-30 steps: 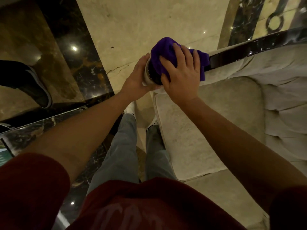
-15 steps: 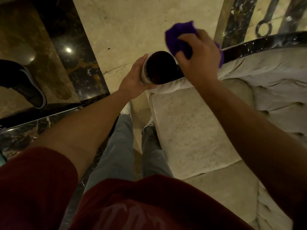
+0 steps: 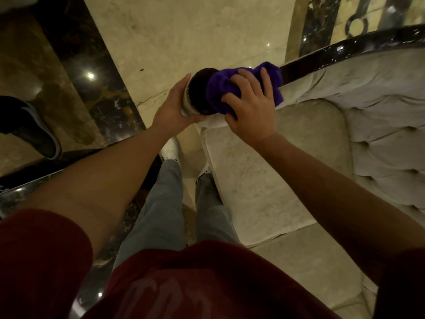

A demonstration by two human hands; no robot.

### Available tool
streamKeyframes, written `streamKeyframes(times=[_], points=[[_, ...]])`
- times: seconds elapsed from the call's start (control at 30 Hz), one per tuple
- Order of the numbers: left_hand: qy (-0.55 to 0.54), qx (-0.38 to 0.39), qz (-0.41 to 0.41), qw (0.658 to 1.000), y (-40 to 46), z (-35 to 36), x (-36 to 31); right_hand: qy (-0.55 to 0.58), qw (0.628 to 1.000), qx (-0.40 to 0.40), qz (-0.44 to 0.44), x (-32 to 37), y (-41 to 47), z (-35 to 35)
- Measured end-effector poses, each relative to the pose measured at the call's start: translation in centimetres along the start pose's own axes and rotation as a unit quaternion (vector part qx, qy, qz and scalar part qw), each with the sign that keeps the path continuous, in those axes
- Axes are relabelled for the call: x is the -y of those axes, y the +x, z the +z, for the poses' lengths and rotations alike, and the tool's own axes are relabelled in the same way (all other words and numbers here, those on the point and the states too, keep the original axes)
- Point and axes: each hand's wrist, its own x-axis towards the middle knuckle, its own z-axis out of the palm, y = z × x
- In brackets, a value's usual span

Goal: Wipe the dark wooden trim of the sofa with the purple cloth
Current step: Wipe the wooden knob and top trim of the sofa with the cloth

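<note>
The glossy dark wooden trim [image 3: 345, 51] runs along the top of the cream sofa arm and ends in a round dark cap [image 3: 197, 93] near me. My right hand [image 3: 250, 107] presses the bunched purple cloth [image 3: 220, 88] onto the trim just behind that cap, fingers spread over the cloth. My left hand [image 3: 172, 109] cups the pale outer rim of the rounded arm end from the left. The cloth hides the trim under it.
The cream tufted sofa [image 3: 379, 143] with its seat cushion [image 3: 257, 180] fills the right side. My legs in grey trousers [image 3: 165, 203] stand beside it on the marble floor [image 3: 184, 31]. Another person's dark shoe [image 3: 34, 134] is at the left.
My right hand with the cloth was lifted and further along the trim half a second ago; now it is back down near the round end cap. My left hand has stayed put.
</note>
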Motion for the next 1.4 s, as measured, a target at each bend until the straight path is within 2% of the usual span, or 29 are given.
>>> streamKeyframes(times=[0.2, 0.37, 0.47, 0.53, 0.6, 0.73, 0.93, 1.07, 1.27, 1.4], points=[[0.025, 0.01, -0.041, 0.999, -0.2, -0.9, -1.1, 0.008, 1.0, 0.001, 0.009, -3.2, -0.8, -1.7], [0.067, 0.077, -0.08, 0.992, -0.3, -3.4, -3.7, 0.027, 0.998, -0.039, 0.046, -6.3, -1.2, -2.4], [0.178, -0.004, 0.036, 0.983, -0.9, -3.5, -6.6, 0.041, 0.995, -0.068, 0.055, -7.2, -1.0, -2.1], [0.263, -0.043, 0.138, 0.954, -0.5, -1.4, -8.9, 0.053, 0.993, -0.082, 0.066, -7.6, -1.3, -2.1], [0.316, -0.05, 0.177, 0.931, 0.3, 1.3, -10.3, 0.059, 0.993, -0.08, 0.066, -7.5, -1.2, -2.1], [0.419, -0.08, 0.139, 0.894, 1.3, 5.3, -10.4, 0.07, 0.989, -0.1, 0.083, -8.6, -0.9, -2.4], [0.482, -0.111, 0.137, 0.858, 2.1, 5.9, -9.7, 0.066, 0.981, -0.147, 0.107, -9.7, 0.1, -2.1], [0.475, -0.099, 0.119, 0.866, 1.7, 5.6, -9.8, 0.083, 0.983, -0.14, 0.089, -9.7, 0.0, -1.8], [0.514, -0.004, 0.107, 0.851, 2.8, 5.7, -12.3, 0.101, 0.983, -0.135, 0.067, -11.0, 0.2, -2.0], [0.378, -0.017, 0.164, 0.911, 4.4, 8.4, -15.7, 0.104, 0.982, -0.141, 0.068, -12.0, 0.3, -2.4]])
